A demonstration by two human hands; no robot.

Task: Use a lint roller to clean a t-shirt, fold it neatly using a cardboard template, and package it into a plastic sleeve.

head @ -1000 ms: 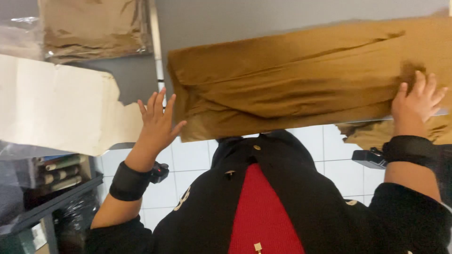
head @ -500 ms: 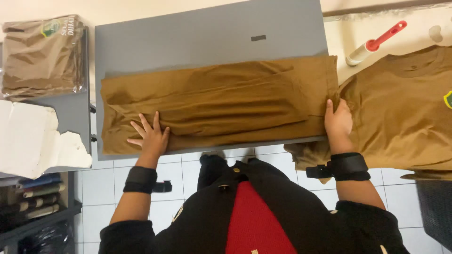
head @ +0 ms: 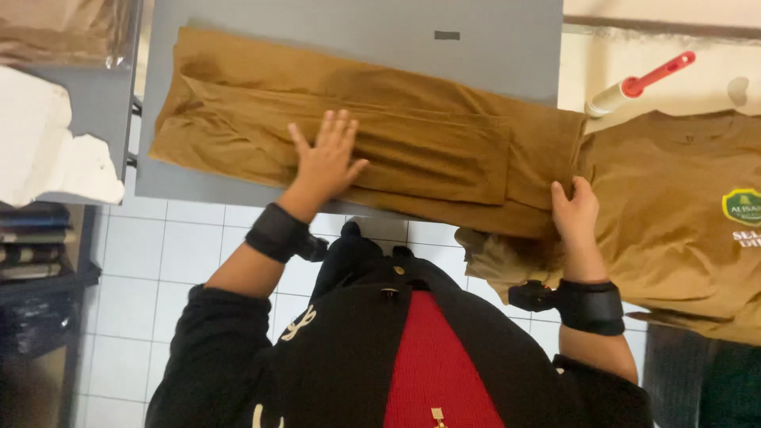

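So the brown folded garment [head: 372, 135] is lying lengthwise across a grey board [head: 491, 47], and it runs past the board's right edge. The left hand [head: 325, 158] is flat on the middle of the cloth, fingers spread wide, palm down; looks to me like that's there to pin the folds so nothing slides. The right hand [head: 576, 212] is at the garment's right end, just off the board, fingers curled over the edge of the fabric with the thumb out of sight underneath, so I'd call it a loose grip on that end rather than a flat press. Makes sense as 1 hand anchoring, 1 hand controlling the free end.

Both wrists have black bands [head: 276, 232]. Off to the right there's another brown shirt [head: 682, 206] spread out with a badge on it, touching or overlapped by the folded one; can't tell which. A lint roller with a red handle [head: 634, 85] sits above it, well out of the way. On the far left, white paper [head: 47, 135] and a bagged stack of similar brown clothes [head: 63, 32]
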